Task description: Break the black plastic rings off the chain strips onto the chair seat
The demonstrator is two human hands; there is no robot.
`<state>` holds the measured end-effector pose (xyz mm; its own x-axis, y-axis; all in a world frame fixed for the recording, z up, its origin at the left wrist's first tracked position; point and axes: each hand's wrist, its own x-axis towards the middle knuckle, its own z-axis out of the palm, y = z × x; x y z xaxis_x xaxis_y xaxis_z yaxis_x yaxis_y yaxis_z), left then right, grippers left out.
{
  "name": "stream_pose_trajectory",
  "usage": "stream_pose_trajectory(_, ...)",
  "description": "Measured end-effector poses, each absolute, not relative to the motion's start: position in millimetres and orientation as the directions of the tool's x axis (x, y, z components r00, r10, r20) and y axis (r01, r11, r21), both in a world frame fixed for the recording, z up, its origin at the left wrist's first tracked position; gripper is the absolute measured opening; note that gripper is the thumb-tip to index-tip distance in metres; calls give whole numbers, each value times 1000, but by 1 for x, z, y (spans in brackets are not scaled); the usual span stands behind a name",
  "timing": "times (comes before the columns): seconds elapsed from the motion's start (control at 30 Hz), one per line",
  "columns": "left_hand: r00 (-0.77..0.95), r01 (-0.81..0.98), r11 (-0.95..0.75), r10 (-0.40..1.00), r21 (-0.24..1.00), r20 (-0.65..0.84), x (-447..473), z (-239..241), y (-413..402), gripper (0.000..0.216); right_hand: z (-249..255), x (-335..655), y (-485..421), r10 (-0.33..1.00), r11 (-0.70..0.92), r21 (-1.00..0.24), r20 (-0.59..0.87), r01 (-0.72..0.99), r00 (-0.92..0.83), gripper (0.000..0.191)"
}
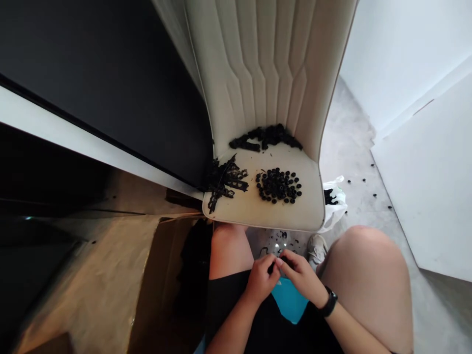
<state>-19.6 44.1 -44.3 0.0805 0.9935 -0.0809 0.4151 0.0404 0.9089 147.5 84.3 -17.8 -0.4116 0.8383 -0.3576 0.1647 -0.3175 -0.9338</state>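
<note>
My left hand (261,279) and my right hand (301,276) meet over my lap, fingers pinched together on a small black piece (271,268), mostly hidden by the fingers. On the seat of the beige chair (239,210) before me lies a pile of small round black rings (278,186). To its left is a heap of black perforated strips (224,179). More black strips (271,136) lie along the base of the backrest. Below my hands, a blue surface (290,299) shows between my thighs.
A cardboard box (157,280) with dark contents stands at the left. Right of the chair sits a white plastic bag (337,209) holding black pieces. Several black bits are scattered on the grey floor (359,162). A dark panel (110,83) borders the chair's left side.
</note>
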Motion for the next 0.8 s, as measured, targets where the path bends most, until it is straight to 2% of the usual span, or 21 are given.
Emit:
stream_pose_trajectory(0.13,88,421,46,992,906,-91,-22,-41,48,22,-17,149,88,868,-284,-933,-348,221,-355,42)
stream_pose_trajectory(0.33,84,419,25,994,908,-66,-22,-39,48,21,-22,143,92,869,-366,-926,-376,94,-321,50)
stream_pose_trajectory(0.5,80,430,16,995,903,-56,-23,-39,42,18,-29,152,97,888,-431,-902,-426,10,-175,61)
stream_pose_trajectory(0.7,57,396,9,998,918,-34,-23,-45,39,21,-25,155,83,886,-163,-977,-207,139,-414,53)
stream_pose_trajectory(0.8,63,317,25,997,948,-47,-23,-50,39,32,-27,152,73,873,-140,-979,-193,148,-449,54)
